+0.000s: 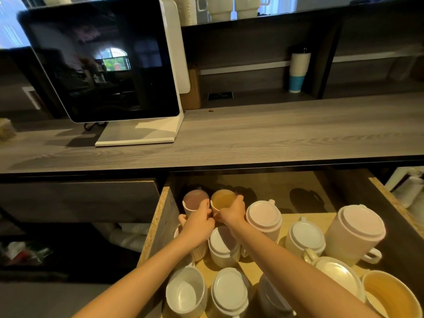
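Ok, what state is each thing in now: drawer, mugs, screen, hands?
drawer: pulled open.
left hand: grips the pink mug.
right hand: grips the yellow mug.
pink mug: upright, mouth up.
yellow mug: upright, mouth up.
large mug: upside down, base up.
screen: dark, showing only reflections.

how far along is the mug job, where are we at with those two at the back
Done: the drawer is open and holds many mugs, most upside down. In hand: the left hand grips a pink-lined mug and the right hand a yellow-lined mug, both upright at the drawer's back. Left: neither is released yet; whether they are going in or coming out cannot be told.
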